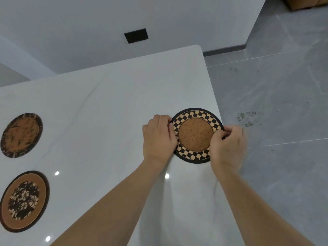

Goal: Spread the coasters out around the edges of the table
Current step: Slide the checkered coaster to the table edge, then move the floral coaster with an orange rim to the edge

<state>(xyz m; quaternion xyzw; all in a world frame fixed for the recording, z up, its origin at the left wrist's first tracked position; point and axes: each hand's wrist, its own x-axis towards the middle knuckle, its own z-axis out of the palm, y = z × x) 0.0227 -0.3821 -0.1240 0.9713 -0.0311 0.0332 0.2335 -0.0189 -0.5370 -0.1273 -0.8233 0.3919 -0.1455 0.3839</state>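
A round cork coaster with a black-and-tan checkered rim (195, 134) lies flat on the white table (106, 112), close to its right edge. My left hand (158, 137) grips the coaster's left rim and my right hand (228, 146) grips its right rim, fingers curled over the edge. Two more round coasters lie at the far left: one with a dark mottled border (21, 134) and, nearer to me, one with a black floral centre (24, 201).
The table's right edge runs just past the checkered coaster, with its rounded far corner (198, 47) beyond. Grey tiled floor (275, 103) lies to the right. A grey wall with a black socket plate (136, 35) stands behind the table.
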